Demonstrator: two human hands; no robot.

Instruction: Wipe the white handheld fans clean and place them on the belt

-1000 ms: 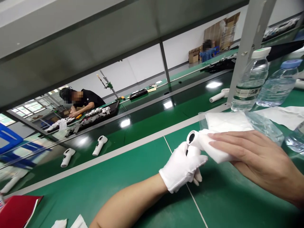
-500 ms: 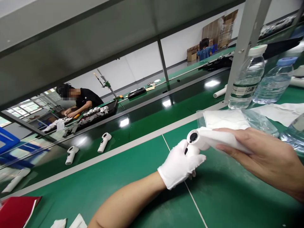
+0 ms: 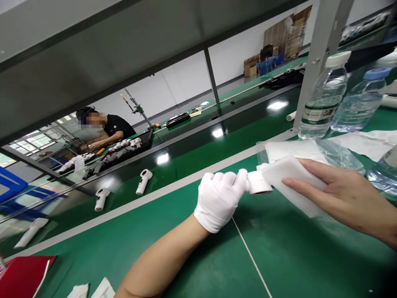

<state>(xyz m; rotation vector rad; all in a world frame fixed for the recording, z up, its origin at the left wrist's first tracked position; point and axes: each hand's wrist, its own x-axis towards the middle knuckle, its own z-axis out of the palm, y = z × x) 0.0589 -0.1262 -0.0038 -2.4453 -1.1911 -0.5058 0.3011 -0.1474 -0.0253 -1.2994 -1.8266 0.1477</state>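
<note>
My left hand (image 3: 218, 198), in a white glove, is closed around a white handheld device with a round head. The device's head (image 3: 259, 183) sticks out to the right of the fist, its dark-rimmed end facing down. Its handle is hidden in the glove. My right hand (image 3: 344, 192), bare, pinches a flat white piece of sheet or cloth (image 3: 294, 182) between thumb and fingers. The sheet's left edge meets or overlaps the device's head; whether they press together I cannot tell.
Similar white devices (image 3: 144, 182) lie on the green conveyor belt (image 3: 192, 153) beyond the bench edge. Water bottles (image 3: 324, 99) and a plastic bag (image 3: 344, 159) stand or lie at right. A metal post (image 3: 319, 62) rises there. A red folder (image 3: 26, 275) lies lower left. A co-worker (image 3: 114, 126) sits across.
My left hand has turned over and moved left, so its knuckles face up and the device's round opening points down. The white sheet now shows broadside. Devices on the belt have shifted right.
</note>
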